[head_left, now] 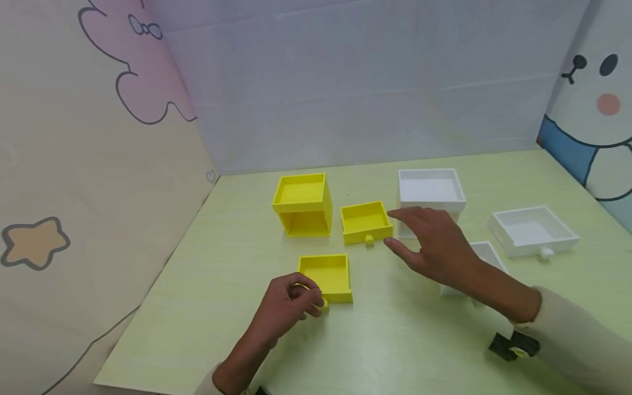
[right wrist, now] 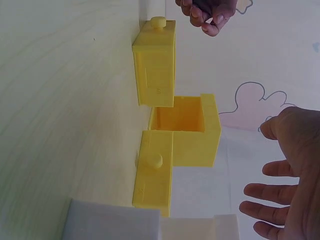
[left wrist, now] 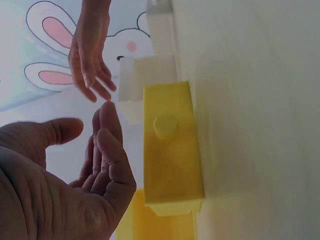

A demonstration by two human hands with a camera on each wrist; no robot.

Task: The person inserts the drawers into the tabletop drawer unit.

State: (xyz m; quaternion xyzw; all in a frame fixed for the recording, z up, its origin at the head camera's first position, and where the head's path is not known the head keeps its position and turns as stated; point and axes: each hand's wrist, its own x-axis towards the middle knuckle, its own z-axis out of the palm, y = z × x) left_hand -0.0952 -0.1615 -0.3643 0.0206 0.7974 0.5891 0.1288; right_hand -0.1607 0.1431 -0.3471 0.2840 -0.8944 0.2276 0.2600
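My left hand (head_left: 283,307) hovers beside the nearer yellow drawer (head_left: 326,271), fingers loosely bent and thumb apart, holding nothing. In the left wrist view a gap separates that hand from the drawer front and its round knob (left wrist: 166,126). My right hand (head_left: 439,247) is raised with fingers spread, just right of the second yellow drawer (head_left: 365,219). The right wrist view shows its fingers (right wrist: 270,192) apart and nothing in them. Behind the drawers stands the yellow cabinet (head_left: 302,192), its front a hollow opening.
A white cabinet (head_left: 432,189) stands at the back right, partly hidden by my right hand. One white drawer (head_left: 535,230) lies to its right; another white drawer (head_left: 486,255) is partly covered by my right wrist. Cloth walls (head_left: 345,82) enclose the table's back and sides.
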